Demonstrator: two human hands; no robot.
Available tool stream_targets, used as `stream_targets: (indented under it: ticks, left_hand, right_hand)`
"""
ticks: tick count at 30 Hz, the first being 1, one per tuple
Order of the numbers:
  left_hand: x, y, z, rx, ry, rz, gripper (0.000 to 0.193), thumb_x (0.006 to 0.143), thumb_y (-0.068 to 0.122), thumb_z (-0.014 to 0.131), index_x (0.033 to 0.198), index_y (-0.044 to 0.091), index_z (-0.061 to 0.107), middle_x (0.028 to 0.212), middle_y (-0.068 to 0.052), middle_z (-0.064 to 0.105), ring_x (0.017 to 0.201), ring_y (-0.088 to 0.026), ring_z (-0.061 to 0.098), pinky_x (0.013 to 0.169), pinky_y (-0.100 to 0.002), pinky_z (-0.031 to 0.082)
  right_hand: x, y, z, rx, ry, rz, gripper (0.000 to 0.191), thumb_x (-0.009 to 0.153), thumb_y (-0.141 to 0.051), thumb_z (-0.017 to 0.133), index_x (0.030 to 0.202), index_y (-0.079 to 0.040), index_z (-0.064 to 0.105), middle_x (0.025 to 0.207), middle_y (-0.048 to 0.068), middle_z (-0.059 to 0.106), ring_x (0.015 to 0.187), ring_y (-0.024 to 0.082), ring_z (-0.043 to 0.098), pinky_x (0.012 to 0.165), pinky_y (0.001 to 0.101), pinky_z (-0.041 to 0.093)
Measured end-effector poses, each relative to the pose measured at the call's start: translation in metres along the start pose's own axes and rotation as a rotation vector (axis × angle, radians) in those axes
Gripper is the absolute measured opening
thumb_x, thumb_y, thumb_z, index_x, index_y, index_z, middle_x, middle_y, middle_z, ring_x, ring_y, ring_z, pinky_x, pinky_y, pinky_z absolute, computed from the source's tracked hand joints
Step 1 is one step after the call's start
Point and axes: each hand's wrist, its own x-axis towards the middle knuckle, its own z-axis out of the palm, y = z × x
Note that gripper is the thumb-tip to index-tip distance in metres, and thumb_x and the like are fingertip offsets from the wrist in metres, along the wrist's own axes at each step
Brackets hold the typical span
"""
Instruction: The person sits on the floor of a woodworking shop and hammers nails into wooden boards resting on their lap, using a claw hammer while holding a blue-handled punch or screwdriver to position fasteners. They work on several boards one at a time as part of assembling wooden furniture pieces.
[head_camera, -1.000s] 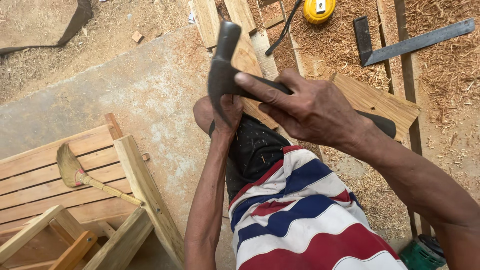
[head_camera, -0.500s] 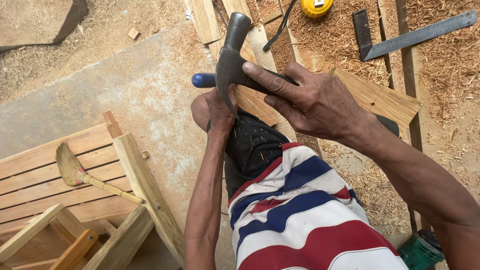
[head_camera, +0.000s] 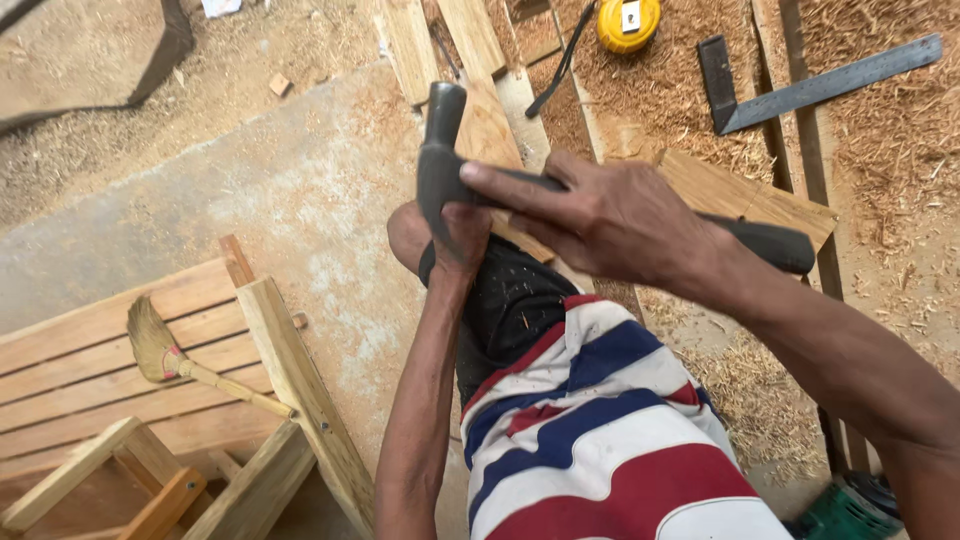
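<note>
Steel hammer (head_camera: 440, 170): dark head raised above the knee, its black handle running right under the right hand.
Right hand (head_camera: 610, 215): clenched round the hammer handle close to the head, forefinger laid along it.
Left hand (head_camera: 462, 235): fingers curled shut at the hammer head, resting on the knee; whatever it pinched was hidden, perhaps a nail, though that could not be told.
Doing it well: a choked-up grip like this suited short, controlled taps; the left fingertips would need to stay clear of the striking face.
Shorts (head_camera: 600, 430): striped red, white and blue, filling the lower middle.
Bench (head_camera: 120, 350): slatted wooden frame at lower left, with a small hand broom (head_camera: 165, 355) lying on the slats.
Planks (head_camera: 480, 60): loose boards on the sawdust ahead, one beneath the right wrist.
Tape measure (head_camera: 628, 22): yellow, at the top edge.
Square (head_camera: 800, 85): metal try square lying on shavings, well apart from the hands.
In the way: the bench corner post stood just beside the left arm, crowding that side.
</note>
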Motion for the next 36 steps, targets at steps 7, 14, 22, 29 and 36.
stream_targets:
  ticks: [7, 14, 22, 29, 36]
  left_hand:
    - [0.011, 0.054, -0.023, 0.092, -0.039, 0.079, 0.018, 0.107, 0.014, 0.049, 0.113, 0.001, 0.060, 0.093, -0.014, 0.061, 0.081, -0.027, 0.059, 0.069, -0.040, 0.048]
    - [0.026, 0.059, -0.017, 0.103, -0.040, 0.087, 0.023, 0.102, 0.011, 0.050, 0.119, -0.001, 0.061, 0.095, -0.018, 0.065, 0.083, -0.033, 0.063, 0.070, -0.042, 0.051]
    - [0.038, 0.074, -0.024, 0.180, -0.087, 0.145, 0.031, 0.097, 0.006, 0.050, 0.125, -0.002, 0.062, 0.097, -0.024, 0.069, 0.085, -0.040, 0.068, 0.071, -0.045, 0.054]
    - [0.067, 0.092, -0.034, 0.209, -0.132, -0.094, 0.017, 0.101, 0.010, 0.057, 0.107, 0.000, 0.069, 0.087, -0.024, 0.072, 0.081, -0.039, 0.072, 0.071, -0.047, 0.054]
    - [0.076, 0.076, -0.048, -0.125, -0.133, -0.381, 0.021, 0.100, 0.014, 0.063, 0.111, -0.003, 0.070, 0.096, -0.014, 0.078, 0.087, -0.020, 0.078, 0.076, -0.031, 0.062]
  right_hand:
    - [-0.012, -0.028, -0.028, 0.061, 0.278, -0.134, 0.069, 0.110, -0.034, 0.064, 0.165, -0.040, 0.023, 0.078, 0.000, 0.051, 0.055, 0.011, 0.046, 0.042, 0.0270, 0.039]
    - [-0.012, -0.019, -0.027, 0.075, 0.233, -0.015, 0.067, 0.105, -0.037, 0.064, 0.160, -0.036, 0.027, 0.075, 0.002, 0.053, 0.048, 0.011, 0.043, 0.035, 0.0285, 0.036]
    - [0.002, -0.025, -0.028, -0.038, 0.154, 0.121, 0.068, 0.101, -0.029, 0.069, 0.159, -0.037, 0.034, 0.070, 0.007, 0.056, 0.047, 0.018, 0.049, 0.038, 0.0366, 0.042]
    - [-0.071, 0.029, 0.021, 0.218, 0.258, 0.200, 0.075, 0.100, -0.024, 0.068, 0.163, -0.027, 0.028, 0.071, 0.007, 0.056, 0.057, 0.020, 0.056, 0.051, 0.0382, 0.048]
    - [-0.071, 0.010, -0.005, 0.377, 0.236, 0.289, 0.075, 0.097, -0.023, 0.068, 0.161, -0.026, 0.029, 0.094, 0.011, 0.074, 0.062, 0.018, 0.067, 0.059, 0.0327, 0.060]
